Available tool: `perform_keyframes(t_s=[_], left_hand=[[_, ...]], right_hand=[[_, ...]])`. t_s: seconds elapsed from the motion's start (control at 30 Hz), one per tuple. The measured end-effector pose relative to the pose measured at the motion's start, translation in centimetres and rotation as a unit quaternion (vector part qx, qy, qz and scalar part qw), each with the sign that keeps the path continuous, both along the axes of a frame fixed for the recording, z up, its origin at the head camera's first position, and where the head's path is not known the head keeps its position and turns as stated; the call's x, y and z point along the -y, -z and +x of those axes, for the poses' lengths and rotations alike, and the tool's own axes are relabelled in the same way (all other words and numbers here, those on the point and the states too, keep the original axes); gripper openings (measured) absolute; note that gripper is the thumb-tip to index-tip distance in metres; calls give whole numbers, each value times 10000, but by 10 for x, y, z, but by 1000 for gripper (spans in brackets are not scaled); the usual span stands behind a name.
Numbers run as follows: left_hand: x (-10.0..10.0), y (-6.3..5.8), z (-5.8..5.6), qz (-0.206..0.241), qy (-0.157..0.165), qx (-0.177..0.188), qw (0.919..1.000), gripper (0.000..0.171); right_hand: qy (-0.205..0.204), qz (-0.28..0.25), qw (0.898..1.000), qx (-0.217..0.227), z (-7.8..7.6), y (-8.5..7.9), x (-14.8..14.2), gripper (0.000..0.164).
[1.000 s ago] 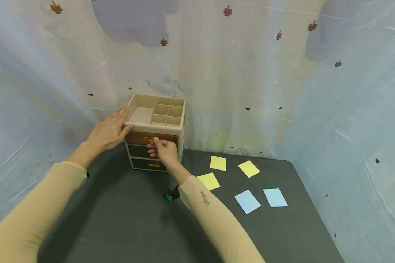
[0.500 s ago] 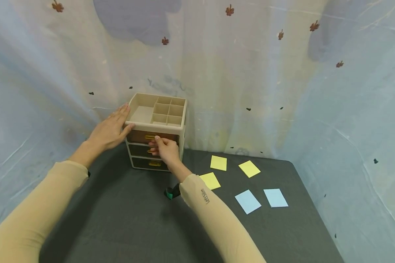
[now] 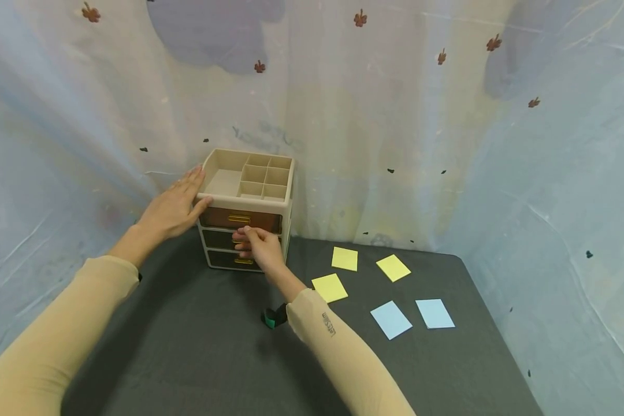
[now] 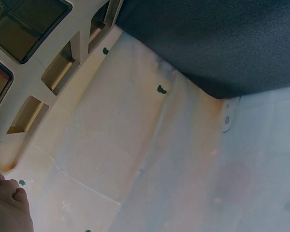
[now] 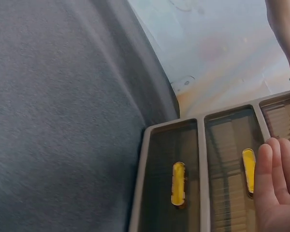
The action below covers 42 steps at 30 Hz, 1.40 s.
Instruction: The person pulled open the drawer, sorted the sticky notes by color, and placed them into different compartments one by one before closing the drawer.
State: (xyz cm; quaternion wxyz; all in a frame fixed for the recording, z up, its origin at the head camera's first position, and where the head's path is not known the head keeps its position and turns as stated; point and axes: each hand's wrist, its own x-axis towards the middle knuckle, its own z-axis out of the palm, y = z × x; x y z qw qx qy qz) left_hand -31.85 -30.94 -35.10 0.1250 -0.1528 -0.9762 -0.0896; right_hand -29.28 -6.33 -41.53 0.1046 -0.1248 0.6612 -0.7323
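Observation:
A beige desk drawer organizer point(image 3: 247, 203) stands at the back left of the dark table, with a divided open tray on top and three dark see-through drawers with gold handles, all pushed in. My left hand point(image 3: 170, 203) rests along its upper left side, thumb at the front rim. In front of the middle drawer point(image 5: 227, 193) is my right hand point(image 3: 262, 245), its fingers point(image 5: 264, 169) fairly straight beside that drawer's gold handle point(image 5: 249, 169). The top drawer's handle point(image 3: 239, 218) lies just above the right hand, uncovered. I see nothing held in either hand.
Three yellow sticky-note pads point(image 3: 345, 259) and two light blue ones point(image 3: 435, 313) lie on the table point(image 3: 213, 346) to the right of the organizer. A patterned curtain point(image 3: 353, 127) hangs close behind. A black strap with green point(image 3: 271, 318) is at the right wrist.
The right hand has dropped slightly from the top drawer's handle to the middle drawer's level. My left hand stays on the organizer, and the drawers look unchanged.

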Motion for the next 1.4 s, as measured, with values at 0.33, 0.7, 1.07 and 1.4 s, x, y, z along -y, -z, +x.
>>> perform_keyframes(t_s=[0.33,0.7,1.07,1.4], left_hand=[[2,1,0,-11,-25,61,10000,79],[0,-1,2,44,18,67,10000,79],[-1,-1,-1,9,-3,38,10000,79],[0,0,0,27,-12,42,10000,79]], right_hand=[[-72,63,9997,221,12,29,1,38],[129,66,9977,660,2,48,2,40],[203,105,9975,672,-9,46,4,46],[206,240,9977,602,-11,46,6,43]])
